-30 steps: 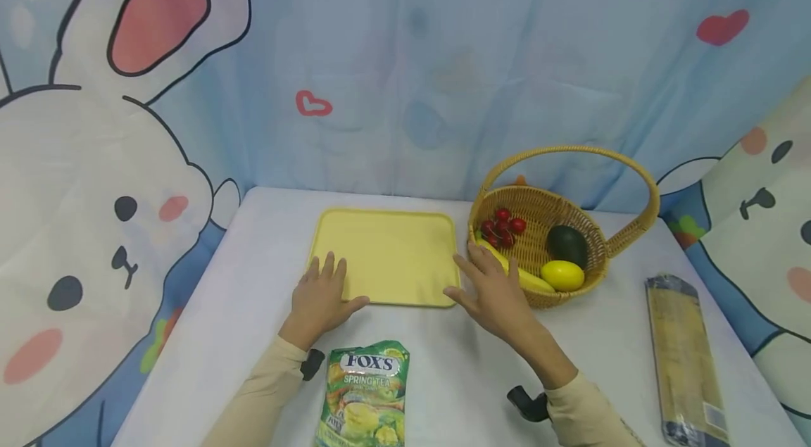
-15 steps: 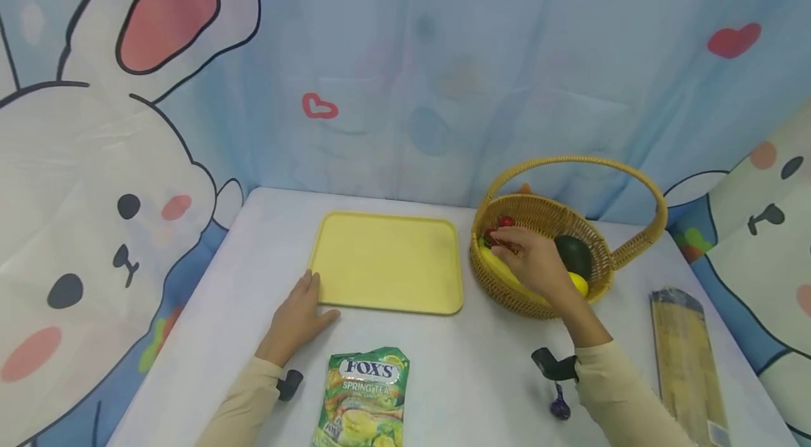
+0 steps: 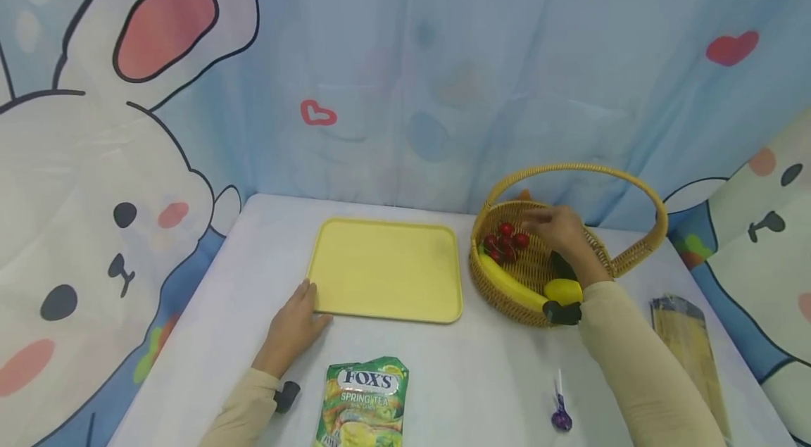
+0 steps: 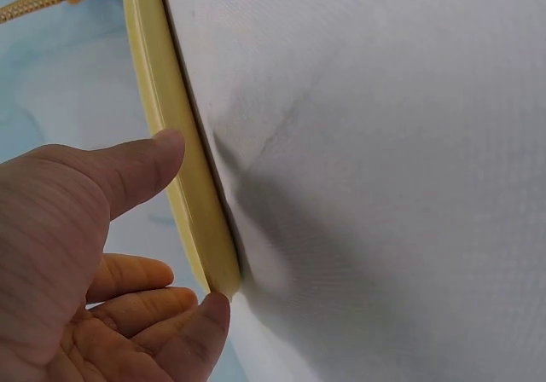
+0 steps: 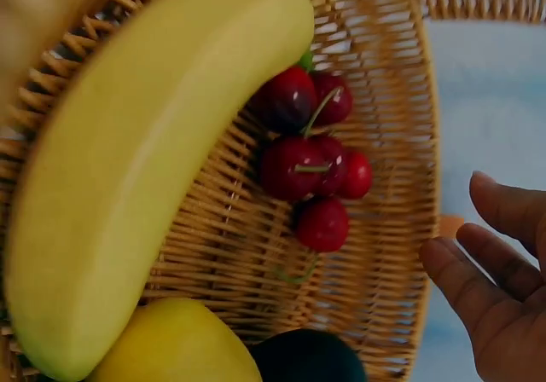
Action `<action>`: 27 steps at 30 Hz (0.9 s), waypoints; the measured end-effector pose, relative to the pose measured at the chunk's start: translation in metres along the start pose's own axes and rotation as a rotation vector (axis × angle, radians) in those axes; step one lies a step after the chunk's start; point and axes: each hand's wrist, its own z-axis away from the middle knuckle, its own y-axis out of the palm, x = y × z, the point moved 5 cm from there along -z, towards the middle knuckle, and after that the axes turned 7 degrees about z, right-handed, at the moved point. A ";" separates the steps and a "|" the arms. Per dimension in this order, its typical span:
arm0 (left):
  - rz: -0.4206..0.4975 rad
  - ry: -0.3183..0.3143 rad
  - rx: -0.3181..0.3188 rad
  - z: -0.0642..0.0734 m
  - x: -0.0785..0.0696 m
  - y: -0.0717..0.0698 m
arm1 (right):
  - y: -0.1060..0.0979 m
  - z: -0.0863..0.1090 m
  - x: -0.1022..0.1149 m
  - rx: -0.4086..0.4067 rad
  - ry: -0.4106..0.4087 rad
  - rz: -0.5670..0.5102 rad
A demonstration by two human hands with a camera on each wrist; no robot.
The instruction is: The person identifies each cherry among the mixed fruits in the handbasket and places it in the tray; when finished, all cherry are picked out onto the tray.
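Note:
My left hand (image 3: pixel 294 327) rests at the near left corner of a yellow tray (image 3: pixel 386 271). In the left wrist view its thumb overlaps the rim, and the fingertips (image 4: pixel 213 309) are right at the corner. Over the back of a wicker basket (image 3: pixel 500 300) hovers my right hand (image 3: pixel 560 232), fingers loosely extended and nothing between them. Inside the basket lie several red cherries (image 5: pixel 294 164), a banana (image 5: pixel 153 135), a yellow lemon (image 5: pixel 179 344) and a dark green avocado (image 5: pixel 307 356), which the right hand partly hides in the head view.
A green FOX'S candy bag (image 3: pixel 366 401) lies at the front of the white table. A purple-wrapped lollipop (image 3: pixel 560 420) is near the right forearm. Farther right lies a brown packet in clear wrap (image 3: pixel 687 341). The basket's tall handle (image 3: pixel 576 167) arches above it.
My right hand has moved from the basket's left rim across the cherries to its back. My left hand has slid left and nearer to the tray's corner. The lollipop has come into view.

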 end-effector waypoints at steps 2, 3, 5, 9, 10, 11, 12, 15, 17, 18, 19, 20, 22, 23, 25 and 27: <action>-0.002 0.003 -0.006 0.001 0.001 0.001 | 0.002 -0.006 -0.006 0.030 0.041 -0.030; -0.002 0.008 -0.010 0.001 0.002 0.001 | 0.002 -0.008 -0.009 0.039 0.055 -0.044; -0.003 0.013 -0.016 0.002 0.003 0.002 | 0.004 -0.012 -0.013 0.040 0.072 -0.060; 0.007 0.019 -0.026 0.003 0.005 0.003 | 0.012 -0.020 -0.023 0.031 0.087 -0.037; 0.010 0.018 -0.027 0.003 0.006 0.003 | 0.016 -0.021 -0.025 0.040 0.094 -0.024; 0.014 0.018 -0.029 0.003 0.006 0.003 | 0.019 -0.023 -0.028 0.052 0.105 -0.005; 0.017 0.018 -0.030 0.004 0.007 0.003 | 0.023 -0.024 -0.032 0.071 0.117 0.002; 0.017 0.022 -0.039 0.004 0.007 0.003 | 0.032 -0.026 -0.041 0.127 0.164 0.014; 0.014 0.029 -0.047 0.004 0.007 0.003 | 0.037 -0.027 -0.046 0.148 0.195 0.005; 0.012 0.033 -0.052 0.004 0.007 0.003 | 0.038 -0.028 -0.047 0.146 0.205 0.002; 0.010 0.035 -0.055 0.004 0.007 0.003 | 0.039 -0.028 -0.048 0.140 0.211 0.004; 0.009 0.036 -0.058 0.004 0.006 0.002 | 0.039 -0.028 -0.048 0.134 0.215 0.002; 0.005 0.038 -0.063 0.004 0.007 0.002 | 0.039 -0.029 -0.048 0.112 0.208 0.012; 0.003 0.038 -0.064 0.003 0.007 0.002 | 0.039 -0.030 -0.047 0.101 0.201 0.024; -0.001 0.037 -0.065 0.003 0.007 0.002 | 0.039 -0.031 -0.046 0.082 0.183 0.041; -0.005 0.038 -0.066 0.001 0.007 0.002 | 0.038 -0.032 -0.046 0.068 0.162 0.052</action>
